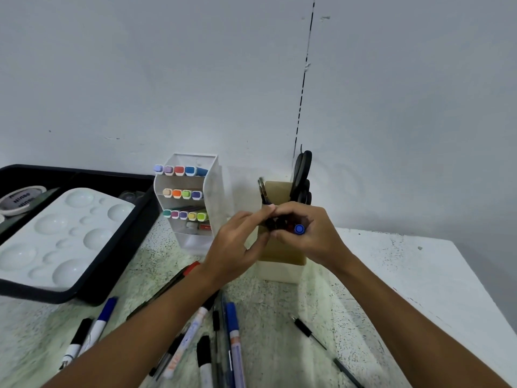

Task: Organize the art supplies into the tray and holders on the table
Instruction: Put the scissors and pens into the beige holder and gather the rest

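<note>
Speckled stone-look tabletop, loose pens strewn bottom centre. Glossy white dimpled palette sits in black tray, left. Centre frame — right hand curls round a bundle of markers, blue cap end showing; left hand pinches the bundle's other side, just before tan-and-white pen holder.

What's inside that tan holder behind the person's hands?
Black-handled scissors stand in the tan holder, and another metal-tipped tool pokes out at its left. Both hands, left and right, gripping a bundle of pens, cover the holder's opening, hiding anything else.
</note>
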Demonstrator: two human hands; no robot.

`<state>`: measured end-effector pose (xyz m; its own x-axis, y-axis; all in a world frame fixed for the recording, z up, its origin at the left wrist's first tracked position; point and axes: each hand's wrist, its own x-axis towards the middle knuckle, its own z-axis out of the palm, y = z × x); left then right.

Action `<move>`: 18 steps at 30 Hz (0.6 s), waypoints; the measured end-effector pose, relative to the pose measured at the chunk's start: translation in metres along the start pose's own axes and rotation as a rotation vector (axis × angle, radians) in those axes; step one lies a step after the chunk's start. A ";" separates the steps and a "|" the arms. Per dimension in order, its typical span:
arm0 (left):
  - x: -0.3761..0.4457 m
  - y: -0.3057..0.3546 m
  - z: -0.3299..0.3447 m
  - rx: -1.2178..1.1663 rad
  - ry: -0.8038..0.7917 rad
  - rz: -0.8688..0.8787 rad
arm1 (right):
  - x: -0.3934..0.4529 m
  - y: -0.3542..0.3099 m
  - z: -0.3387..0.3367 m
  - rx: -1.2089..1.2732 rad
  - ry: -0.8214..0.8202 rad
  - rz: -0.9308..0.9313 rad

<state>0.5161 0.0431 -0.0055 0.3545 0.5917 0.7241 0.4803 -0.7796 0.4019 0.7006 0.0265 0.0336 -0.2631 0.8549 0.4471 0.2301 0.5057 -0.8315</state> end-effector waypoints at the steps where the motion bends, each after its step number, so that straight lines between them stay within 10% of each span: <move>1: 0.000 0.000 -0.001 0.001 -0.011 -0.004 | -0.001 0.001 -0.001 -0.011 0.012 0.006; 18: 0.022 0.005 -0.008 -0.129 -0.159 -0.056 | -0.031 -0.013 -0.021 -0.419 0.087 0.203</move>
<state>0.5195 0.0509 0.0172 0.4569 0.6521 0.6049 0.4002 -0.7581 0.5149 0.7255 -0.0043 0.0369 -0.0988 0.9388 0.3299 0.6320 0.3153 -0.7080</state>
